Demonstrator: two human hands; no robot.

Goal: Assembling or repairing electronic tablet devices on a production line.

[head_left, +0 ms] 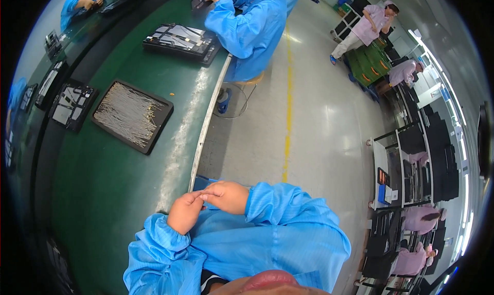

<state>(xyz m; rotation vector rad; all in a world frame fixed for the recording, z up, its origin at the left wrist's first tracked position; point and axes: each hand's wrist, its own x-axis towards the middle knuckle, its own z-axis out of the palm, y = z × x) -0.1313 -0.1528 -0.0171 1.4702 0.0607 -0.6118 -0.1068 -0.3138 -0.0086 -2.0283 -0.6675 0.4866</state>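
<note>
My left hand and my right hand meet in front of my body, beside the near edge of the green table. Their fingertips are pinched together and touch each other. Whatever lies between them, if anything, is too small or hidden to make out. Farther up the table is a black tray, well apart from both hands. Many thin, pale grey cables with small yellowish ends lie in it.
A conveyor carries a flat black unit with silver parts. Similar units lie stacked by a blue-sleeved co-worker. A tiny orange piece lies on the table. Across the aisle, pink-coated people stand near racks and green crates.
</note>
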